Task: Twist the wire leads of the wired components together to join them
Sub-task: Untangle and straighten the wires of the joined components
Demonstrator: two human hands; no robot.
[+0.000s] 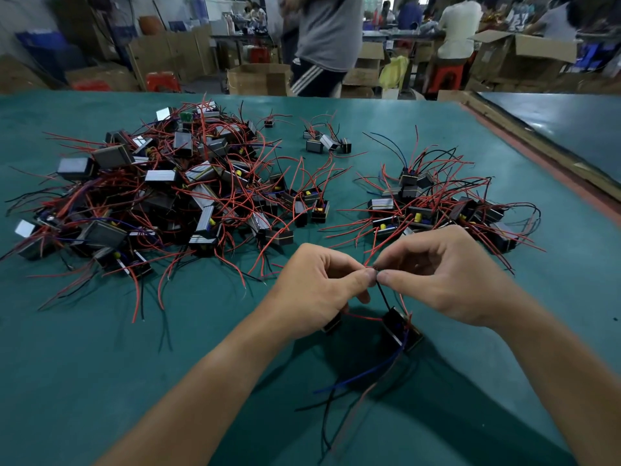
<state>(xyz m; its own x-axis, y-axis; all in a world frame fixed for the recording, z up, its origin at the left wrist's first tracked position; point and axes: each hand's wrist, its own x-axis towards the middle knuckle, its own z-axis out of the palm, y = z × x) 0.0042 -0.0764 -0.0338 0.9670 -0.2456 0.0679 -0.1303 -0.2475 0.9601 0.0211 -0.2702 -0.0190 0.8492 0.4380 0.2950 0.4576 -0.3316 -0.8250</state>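
Both hands are meeting low in the middle of the frame, over the green table [100,348]. The left hand [319,287] is pinching the lead ends [372,268] between thumb and forefinger, its other fingers curling under. The right hand [440,277] is clamping the same spot from the other side, thumb and forefinger pressed on the wires. A black wire [383,295] is running down from the pinch to a tilted component [400,327]; I cannot tell whether it is touching the table. A second component [332,322] is peeking out beneath the left hand. A big pile [151,196] is lying at left, a smaller pile [437,203] at right.
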